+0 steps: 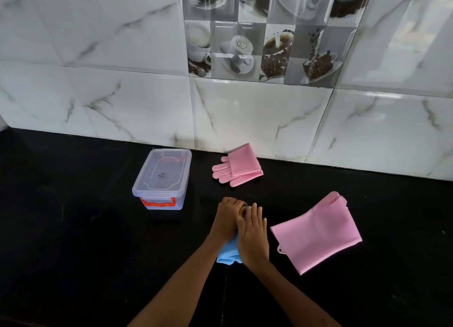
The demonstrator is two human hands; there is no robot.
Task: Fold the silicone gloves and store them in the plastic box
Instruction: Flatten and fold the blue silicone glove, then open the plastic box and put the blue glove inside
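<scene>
A light blue silicone glove lies on the black counter, mostly hidden under both hands; only its near end shows. My left hand is curled on the glove's far part. My right hand lies flat, pressing on the glove beside the left. A pink glove lies folded near the wall, fingers pointing left. A second pink glove lies flat to the right of my hands, cuff toward me. The clear plastic box with its lid on and an orange latch stands to the left.
The black counter meets a marble-patterned tiled wall at the back. The box stands about a hand's width left of my hands. Nothing else lies on the counter.
</scene>
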